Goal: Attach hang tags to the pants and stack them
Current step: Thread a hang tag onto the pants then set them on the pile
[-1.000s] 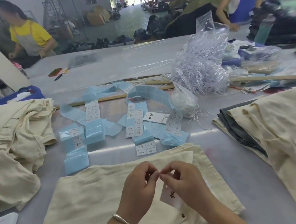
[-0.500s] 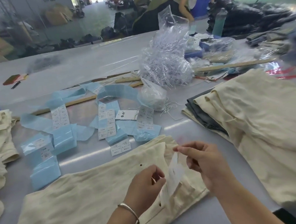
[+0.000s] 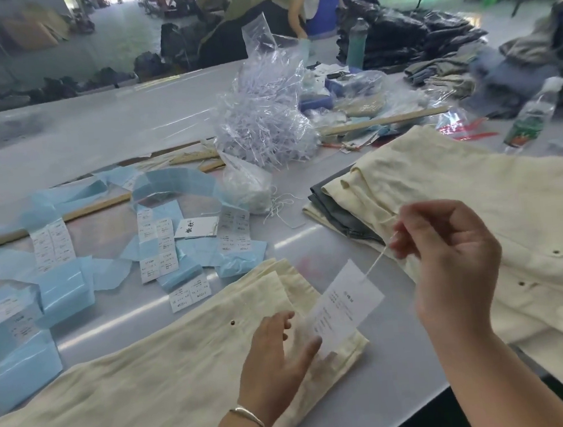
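Note:
Cream pants [image 3: 146, 391] lie flat on the table in front of me. A white hang tag [image 3: 342, 307] hangs over their right end on a thin white string [image 3: 377, 262] pulled taut. My right hand [image 3: 449, 259] pinches the upper end of that string, raised above the table. My left hand [image 3: 280, 354] hovers over the pants just left of the tag, fingers relaxed and spread, thumb near the tag's lower corner. A stack of cream and grey pants [image 3: 478, 201] lies at the right.
Blue sticker strips with white size labels [image 3: 159, 249] sprawl across the table's middle. A clear bag of plastic fasteners [image 3: 264, 122], a small bag of strings [image 3: 246, 185], wooden sticks and a water bottle [image 3: 532, 117] stand behind. A person works at the far side.
My right hand has lifted up and to the right, drawing the string taut and raising the tag. My left hand has let go of the tag and opened. The view swung right.

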A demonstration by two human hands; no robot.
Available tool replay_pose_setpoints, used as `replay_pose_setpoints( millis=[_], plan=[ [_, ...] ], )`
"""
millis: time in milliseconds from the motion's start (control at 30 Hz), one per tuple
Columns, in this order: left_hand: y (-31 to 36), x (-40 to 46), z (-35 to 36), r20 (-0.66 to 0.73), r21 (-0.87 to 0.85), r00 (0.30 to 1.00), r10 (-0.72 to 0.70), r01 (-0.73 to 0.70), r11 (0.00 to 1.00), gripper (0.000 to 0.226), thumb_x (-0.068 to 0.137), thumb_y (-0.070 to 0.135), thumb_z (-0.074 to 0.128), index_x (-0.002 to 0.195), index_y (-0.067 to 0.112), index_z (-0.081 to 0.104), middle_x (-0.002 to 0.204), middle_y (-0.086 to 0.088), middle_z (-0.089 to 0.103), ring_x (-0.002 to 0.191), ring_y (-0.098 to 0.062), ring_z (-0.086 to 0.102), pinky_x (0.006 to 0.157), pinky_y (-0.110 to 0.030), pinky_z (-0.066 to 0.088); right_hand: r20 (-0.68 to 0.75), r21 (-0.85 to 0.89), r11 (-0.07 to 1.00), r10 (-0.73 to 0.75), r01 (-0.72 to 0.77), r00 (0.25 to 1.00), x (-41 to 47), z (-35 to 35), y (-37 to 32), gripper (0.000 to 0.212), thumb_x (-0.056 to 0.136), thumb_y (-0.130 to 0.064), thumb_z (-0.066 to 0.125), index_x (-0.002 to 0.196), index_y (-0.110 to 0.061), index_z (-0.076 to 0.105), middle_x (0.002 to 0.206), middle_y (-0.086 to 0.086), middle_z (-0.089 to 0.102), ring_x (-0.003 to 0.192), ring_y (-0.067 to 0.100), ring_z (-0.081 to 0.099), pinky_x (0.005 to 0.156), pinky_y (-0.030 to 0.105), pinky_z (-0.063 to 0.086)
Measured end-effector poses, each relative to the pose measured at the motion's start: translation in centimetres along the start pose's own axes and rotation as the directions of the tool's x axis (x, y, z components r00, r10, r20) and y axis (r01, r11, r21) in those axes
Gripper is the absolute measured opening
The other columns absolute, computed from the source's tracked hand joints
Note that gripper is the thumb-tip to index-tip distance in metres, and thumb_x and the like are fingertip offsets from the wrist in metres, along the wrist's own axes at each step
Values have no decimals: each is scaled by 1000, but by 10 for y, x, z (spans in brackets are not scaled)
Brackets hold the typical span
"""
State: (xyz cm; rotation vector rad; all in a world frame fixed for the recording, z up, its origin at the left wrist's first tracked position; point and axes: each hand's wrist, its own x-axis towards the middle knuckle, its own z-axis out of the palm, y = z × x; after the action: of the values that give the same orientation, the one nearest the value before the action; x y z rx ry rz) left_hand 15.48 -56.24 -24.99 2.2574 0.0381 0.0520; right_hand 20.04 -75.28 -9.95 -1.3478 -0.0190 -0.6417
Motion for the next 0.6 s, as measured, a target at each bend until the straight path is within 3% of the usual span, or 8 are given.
replay_pose_setpoints(
  millis=[100, 200, 267, 333, 467, 600],
  plan=[
    [-6, 2, -1, 100, 153, 992, 83, -97, 983, 64, 65, 73, 64, 117, 43, 42, 111, 25, 41, 105, 3, 45, 85, -17, 43, -35, -125, 979, -165, 159, 986, 10, -1, -5, 7, 87, -12, 70, 82, -15, 66, 71, -1, 68, 63, 18, 66, 63, 29, 54],
    [-6, 6, 7, 169, 287, 976, 141, -186, 940, 60, 67, 65, 62, 114, 31, 46, 110, 16, 41, 107, -4, 43, 86, -20, 41, 90, -223, 957, -170, 186, 981, 0, 5, 7, 11, 84, -6, 71, 81, -16, 67, 76, -2, 68, 72, 18, 66, 70, 29, 53],
    [-5, 9, 14, 172, 330, 972, 159, -208, 921, 43, 76, 58, 59, 107, 29, 49, 106, 15, 44, 105, -6, 45, 79, -17, 39, 198, -290, 946, -90, 146, 976, -14, 9, 24, 16, 82, -1, 72, 78, -16, 68, 76, -5, 67, 72, 11, 64, 69, 19, 49],
    [-3, 10, 19, 175, 336, 971, 163, -214, 917, 30, 84, 58, 54, 96, 30, 50, 96, 16, 48, 97, -6, 50, 73, -18, 37, 294, -355, 935, 83, 28, 952, -29, 11, 46, 17, 81, -1, 73, 75, -16, 68, 74, -7, 67, 69, 6, 62, 67, 15, 46],
    [-4, 16, 14, 203, 235, 974, 98, -146, 961, 30, 82, 52, 63, 68, 33, 44, 70, 13, 49, 65, -2, 46, 60, -17, 35, 404, -505, 848, 395, -159, 825, -63, 10, 93, 12, 78, -3, 74, 74, -13, 69, 69, -8, 62, 64, 1, 56, 66, 18, 45],
    [-5, 23, 6, 278, 241, 960, 32, -102, 965, 7, 84, 39, 60, 80, 38, 54, 74, 11, 52, 78, -5, 58, 62, -19, 34, 417, -628, 761, 504, -161, 756, -93, 9, 117, 7, 77, -10, 73, 80, -5, 69, 76, 3, 65, 70, 9, 55, 70, 25, 46]
  ],
)
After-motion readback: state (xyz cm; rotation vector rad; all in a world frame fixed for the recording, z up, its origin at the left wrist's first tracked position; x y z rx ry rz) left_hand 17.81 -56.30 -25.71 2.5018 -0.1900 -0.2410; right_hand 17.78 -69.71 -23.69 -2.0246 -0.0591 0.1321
